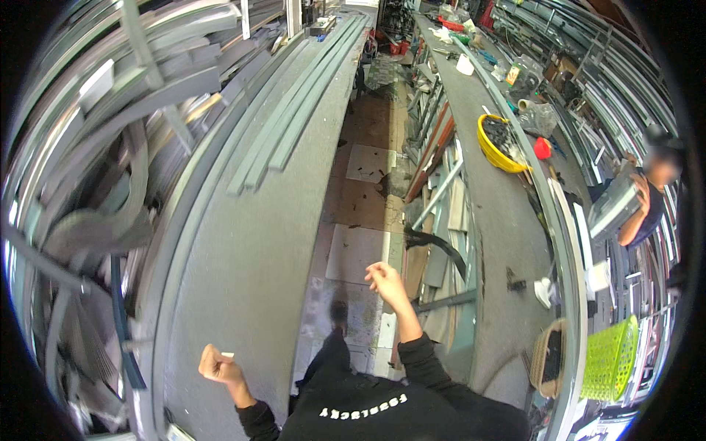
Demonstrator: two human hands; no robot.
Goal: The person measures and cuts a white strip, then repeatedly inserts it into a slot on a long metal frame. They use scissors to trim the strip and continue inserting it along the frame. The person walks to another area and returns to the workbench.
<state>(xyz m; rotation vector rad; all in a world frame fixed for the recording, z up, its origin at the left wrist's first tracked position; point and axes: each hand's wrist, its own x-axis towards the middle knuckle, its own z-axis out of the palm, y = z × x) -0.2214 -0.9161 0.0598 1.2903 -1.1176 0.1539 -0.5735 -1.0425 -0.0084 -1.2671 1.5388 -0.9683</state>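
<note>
Over the near end of the grey workbench [243, 294] on the left is my left hand [218, 367], its fingers curled closed. A small white piece [228, 355] sticks out at its thumb side; its kind is too small to make out. My right hand [386, 281] hangs over the aisle, fingers loosely bent and apart, with nothing visible in them. Several long grey metal profiles [294, 110] lie lengthwise on the far part of the left bench. Neither hand touches them.
A tiled aisle [353, 242] runs between two benches. On the right bench stand a yellow basket [504, 163] of dark parts and a red item [542, 148]. Offcuts [441, 257] lean below it. A green basket [610, 360] is at right; a person [643, 195] there holds a grey bundle.
</note>
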